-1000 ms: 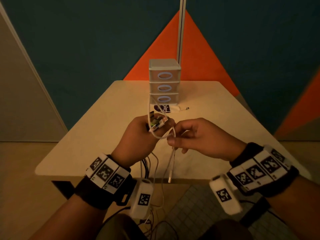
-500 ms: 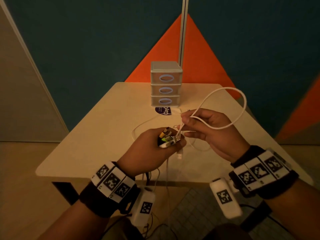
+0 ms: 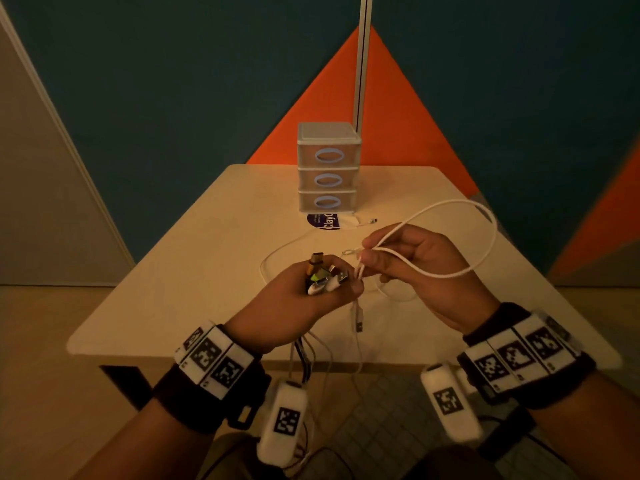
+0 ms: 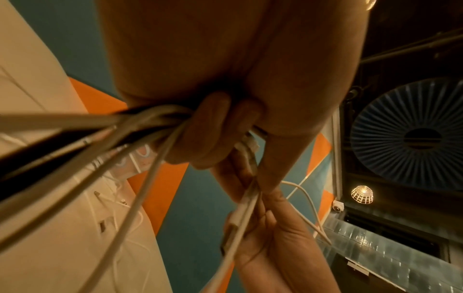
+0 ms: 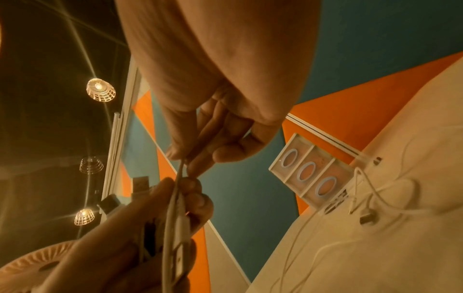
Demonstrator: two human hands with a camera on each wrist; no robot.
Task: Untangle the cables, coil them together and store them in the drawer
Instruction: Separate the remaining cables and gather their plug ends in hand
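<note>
My left hand (image 3: 298, 299) grips a bundle of cables (image 3: 320, 277) with several plug ends sticking up out of the fist; the cables hang down past the table's front edge. In the left wrist view the bundle (image 4: 140, 121) runs through the curled fingers. My right hand (image 3: 412, 261) pinches a white cable (image 3: 481, 244) that arcs in a big loop to the right and back. In the right wrist view its fingertips (image 5: 190, 160) pinch the cable just above the left hand. A small drawer unit (image 3: 328, 168) with three shut drawers stands at the table's far middle.
The beige table (image 3: 194, 258) carries a loose white cable (image 3: 273, 252) lying in a curve, a small plug end (image 3: 371, 221) and a purple sticker (image 3: 327, 221) in front of the drawers. A tiled floor and dark cables lie below the near edge.
My right hand has moved up and right from beside the left hand, pulling the white cable out into a wide loop. The left hand keeps its grip on the bundle.
</note>
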